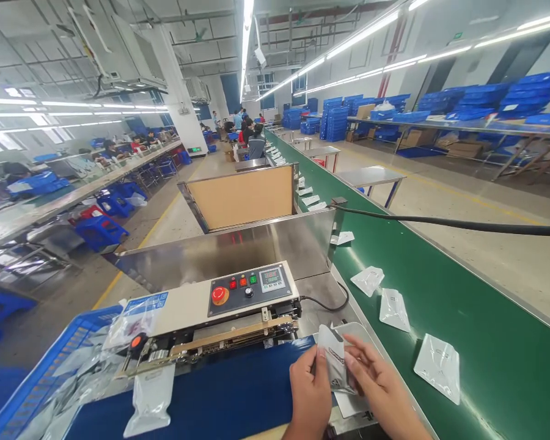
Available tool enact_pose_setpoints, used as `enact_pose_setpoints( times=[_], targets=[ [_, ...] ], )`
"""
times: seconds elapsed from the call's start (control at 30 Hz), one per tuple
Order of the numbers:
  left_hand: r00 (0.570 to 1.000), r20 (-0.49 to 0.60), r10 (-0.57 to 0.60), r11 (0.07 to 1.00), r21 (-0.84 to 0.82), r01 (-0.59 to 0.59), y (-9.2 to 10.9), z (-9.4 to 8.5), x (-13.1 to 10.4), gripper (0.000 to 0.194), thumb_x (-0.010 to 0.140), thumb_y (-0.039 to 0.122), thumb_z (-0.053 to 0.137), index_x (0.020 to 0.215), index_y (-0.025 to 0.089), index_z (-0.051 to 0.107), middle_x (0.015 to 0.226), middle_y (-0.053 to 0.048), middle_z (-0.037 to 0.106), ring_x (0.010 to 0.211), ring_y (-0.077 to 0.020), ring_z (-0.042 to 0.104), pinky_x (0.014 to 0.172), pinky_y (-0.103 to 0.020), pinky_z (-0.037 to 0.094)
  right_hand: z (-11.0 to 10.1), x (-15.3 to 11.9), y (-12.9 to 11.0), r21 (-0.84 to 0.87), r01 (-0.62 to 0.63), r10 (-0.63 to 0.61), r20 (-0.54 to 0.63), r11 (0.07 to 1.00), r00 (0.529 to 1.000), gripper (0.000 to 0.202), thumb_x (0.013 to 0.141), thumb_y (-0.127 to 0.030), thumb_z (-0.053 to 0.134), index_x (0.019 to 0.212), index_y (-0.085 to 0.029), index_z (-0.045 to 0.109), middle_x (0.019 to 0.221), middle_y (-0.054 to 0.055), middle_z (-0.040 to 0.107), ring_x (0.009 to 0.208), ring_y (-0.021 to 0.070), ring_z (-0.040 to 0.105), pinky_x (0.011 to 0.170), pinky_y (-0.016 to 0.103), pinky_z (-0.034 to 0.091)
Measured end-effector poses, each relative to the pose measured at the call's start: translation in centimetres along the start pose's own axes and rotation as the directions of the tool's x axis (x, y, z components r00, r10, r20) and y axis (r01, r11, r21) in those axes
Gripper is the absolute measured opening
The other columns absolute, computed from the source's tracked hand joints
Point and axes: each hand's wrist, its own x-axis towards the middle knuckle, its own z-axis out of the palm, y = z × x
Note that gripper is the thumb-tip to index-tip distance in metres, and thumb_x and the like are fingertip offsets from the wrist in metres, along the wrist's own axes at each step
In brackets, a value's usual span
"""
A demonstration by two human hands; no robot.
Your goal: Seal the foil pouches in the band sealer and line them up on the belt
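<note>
A silvery-white pouch [333, 360] with dark print is held upright between my two hands at the right end of a sealing machine. My left hand [310, 388] pinches its left side, thumb on the front face. On the pouch's right edge, my right hand [371, 379] is closed with thumb and fingers. The machine's control panel [251, 287] shows a red knob and lit buttons. At the far end of the blue belt [229, 388], another pouch [151, 397] hangs from the sealing band [229, 336]. A pale flat piece [348, 404] lies below my hands.
A green conveyor [486, 318] runs along my right, carrying several pouches, one near pouch [437, 368] among them. A blue basket [22, 397] of pouches stands at left. Metal guards [256, 244] rise behind the machine. A black cable [449, 221] crosses above the conveyor. People sit farther off.
</note>
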Motion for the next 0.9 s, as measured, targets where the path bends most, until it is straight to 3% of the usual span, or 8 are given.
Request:
enact_pose_setpoints(
  times=[0.13, 0.27, 0.43, 0.6, 0.67, 0.77, 0.83, 0.9],
  targets=[
    [0.986, -0.111, -0.122, 0.992, -0.034, 0.119, -2.1, -0.2, 0.9, 0.059, 0.095, 0.065, 0.064, 0.057, 0.019, 0.064, 0.056, 0.000, 0.055, 0.058, -0.0153, 0.043, 0.058, -0.028, 0.031, -0.7, 3.0, 1.8, -0.154, -0.094, 0.091, -0.023, 0.984, 0.996, 0.060, 0.072, -0.081, 0.076, 0.068, -0.022, 0.070, 0.063, 0.003, 0.064, 0.059, 0.0182, 0.054, 0.057, 0.031, 0.044],
    [0.918, -0.212, -0.335, 0.936, -0.185, 0.299, -4.5, -0.1, 2.9, 0.060, 0.082, 0.066, 0.075, 0.047, 0.020, 0.057, 0.048, 0.002, 0.044, 0.052, -0.0140, 0.039, 0.053, -0.028, 0.030, -0.1, 6.0, 2.0, -0.099, -0.231, 0.226, -0.059, 0.968, 0.972, 0.052, 0.068, -0.071, 0.078, 0.062, -0.023, 0.059, 0.050, -0.002, 0.052, 0.048, 0.0132, 0.043, 0.048, 0.028, 0.030],
    [0.865, -0.258, -0.430, 0.883, -0.320, 0.344, -6.4, -2.3, 3.1, 0.056, 0.075, 0.068, 0.080, 0.056, 0.017, 0.069, 0.050, 0.000, 0.055, 0.053, -0.0157, 0.048, 0.053, -0.028, 0.037, 3.9, 7.4, 1.6, -0.120, -0.327, 0.335, 0.054, 0.937, 0.941, 0.043, 0.069, -0.061, 0.074, 0.062, -0.024, 0.054, 0.047, -0.002, 0.055, 0.041, 0.0097, 0.039, 0.044, 0.025, 0.027],
    [0.849, -0.303, -0.432, 0.875, -0.368, 0.314, -6.7, -6.5, 1.6, 0.056, 0.078, 0.069, 0.079, 0.083, 0.013, 0.084, 0.075, -0.009, 0.079, 0.069, -0.0241, 0.069, 0.063, -0.031, 0.052, 6.6, 6.6, 0.7, -0.241, -0.319, 0.364, 0.176, 0.917, 0.915, 0.048, 0.073, -0.069, 0.070, 0.070, -0.021, 0.066, 0.050, 0.001, 0.060, 0.042, 0.0118, 0.043, 0.044, 0.026, 0.030],
    [0.819, -0.386, -0.425, 0.889, -0.345, 0.300, -6.5, -8.4, 0.5, 0.057, 0.078, 0.065, 0.082, 0.102, 0.014, 0.086, 0.101, -0.014, 0.085, 0.092, -0.0312, 0.077, 0.077, -0.036, 0.059, 4.6, 6.7, 0.0, -0.270, -0.261, 0.306, 0.142, 0.927, 0.941, 0.055, 0.076, -0.075, 0.068, 0.076, -0.021, 0.072, 0.056, 0.004, 0.065, 0.046, 0.0157, 0.050, 0.047, 0.029, 0.035],
    [0.723, -0.586, -0.365, 0.931, -0.230, 0.284, -6.1, -11.2, -1.9, 0.062, 0.079, 0.062, 0.083, 0.122, 0.018, 0.083, 0.132, -0.017, 0.080, 0.122, -0.0367, 0.075, 0.097, -0.042, 0.061, -3.3, 8.2, -0.2, -0.370, -0.220, 0.165, -0.176, 0.903, 0.971, 0.061, 0.080, -0.078, 0.062, 0.093, -0.022, 0.080, 0.082, 0.012, 0.078, 0.069, 0.0280, 0.068, 0.062, 0.038, 0.048],
    [0.681, -0.656, -0.324, 0.943, -0.164, 0.291, -5.9, -12.6, -3.7, 0.062, 0.083, 0.064, 0.079, 0.127, 0.020, 0.080, 0.135, -0.017, 0.079, 0.123, -0.0365, 0.075, 0.099, -0.044, 0.062, -10.6, 8.9, 1.4, -0.469, -0.369, 0.130, -0.466, 0.803, 0.875, 0.073, 0.080, -0.075, 0.060, 0.120, -0.019, 0.081, 0.106, 0.022, 0.080, 0.091, 0.0399, 0.073, 0.071, 0.047, 0.051],
    [0.667, -0.676, -0.313, 0.946, -0.157, 0.285, -5.7, -13.4, -5.1, 0.064, 0.085, 0.068, 0.076, 0.126, 0.019, 0.080, 0.128, -0.017, 0.081, 0.115, -0.0362, 0.078, 0.096, -0.045, 0.064, -17.9, 8.4, 4.8, -0.401, -0.650, 0.198, -0.734, 0.645, 0.649, 0.097, 0.078, -0.070, 0.060, 0.149, -0.005, 0.065, 0.130, 0.041, 0.068, 0.108, 0.0517, 0.072, 0.070, 0.055, 0.048]
  ],
)
